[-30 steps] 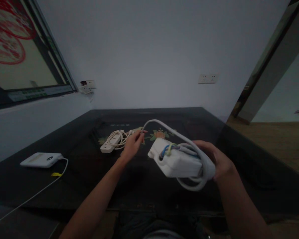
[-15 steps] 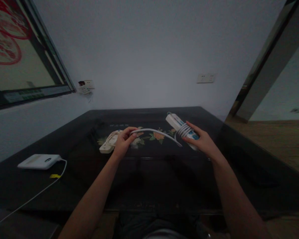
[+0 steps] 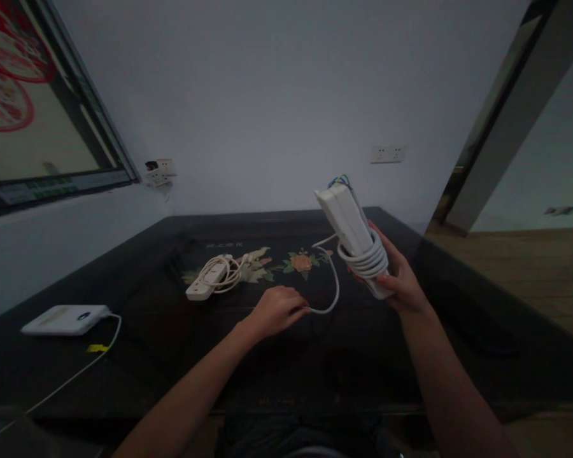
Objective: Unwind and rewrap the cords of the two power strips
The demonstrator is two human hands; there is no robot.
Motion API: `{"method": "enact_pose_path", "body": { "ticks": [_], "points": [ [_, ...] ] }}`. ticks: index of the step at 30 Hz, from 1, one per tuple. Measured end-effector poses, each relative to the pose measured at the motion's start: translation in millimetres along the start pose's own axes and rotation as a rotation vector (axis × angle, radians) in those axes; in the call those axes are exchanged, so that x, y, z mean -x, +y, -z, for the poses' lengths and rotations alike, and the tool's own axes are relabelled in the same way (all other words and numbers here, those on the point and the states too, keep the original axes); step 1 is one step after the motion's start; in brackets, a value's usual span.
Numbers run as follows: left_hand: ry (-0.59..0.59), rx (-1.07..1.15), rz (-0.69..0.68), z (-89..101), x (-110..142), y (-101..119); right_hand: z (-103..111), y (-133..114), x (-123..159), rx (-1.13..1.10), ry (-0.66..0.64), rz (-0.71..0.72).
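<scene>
My right hand (image 3: 403,280) is wrapped round the lower end of a long white box (image 3: 346,216), held tilted above the table. Several turns of a thick white cable (image 3: 368,259) are wound about its middle. Thin blue and green-yellow wires (image 3: 341,182) show at its upper end. The cable's loose length curves down to my left hand (image 3: 279,308), whose closed fingers pinch it low over the tabletop. The cable's tip is hidden by that hand. Left of the box, a white power strip (image 3: 201,290) lies on the table with its thin cord coiled over it.
The dark glossy table (image 3: 325,366) has a printed flower pattern and stands against the wall. On its left lies a white power bank (image 3: 67,319) with a cord running off the front edge, near a yellow tag (image 3: 97,348). Wall sockets (image 3: 386,153) are behind.
My right hand has raised and turned the box, hiding its blue-printed face. My left hand has moved right and towards me with the cable, uncovering the power strip on the table.
</scene>
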State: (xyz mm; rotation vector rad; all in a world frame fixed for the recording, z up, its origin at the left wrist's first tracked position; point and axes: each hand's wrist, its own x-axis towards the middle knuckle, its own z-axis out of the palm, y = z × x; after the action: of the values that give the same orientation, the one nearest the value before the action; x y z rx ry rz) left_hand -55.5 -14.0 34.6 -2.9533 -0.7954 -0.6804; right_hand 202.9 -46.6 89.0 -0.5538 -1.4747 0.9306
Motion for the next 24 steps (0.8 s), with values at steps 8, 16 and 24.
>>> {"method": "enact_pose_path", "body": {
  "ticks": [8,16,24],
  "points": [
    [-0.108,-0.032,0.383,-17.6,2,-2,-6,8,2,-0.009,-0.179,-0.092],
    [0.061,0.209,0.42,-21.0,4,-20,-4,11,0,-0.037,-0.306,-0.127],
    [0.319,0.569,0.269,3.4,5,-28,-11,16,-4,0.108,-0.631,-0.197]
  ]
}}
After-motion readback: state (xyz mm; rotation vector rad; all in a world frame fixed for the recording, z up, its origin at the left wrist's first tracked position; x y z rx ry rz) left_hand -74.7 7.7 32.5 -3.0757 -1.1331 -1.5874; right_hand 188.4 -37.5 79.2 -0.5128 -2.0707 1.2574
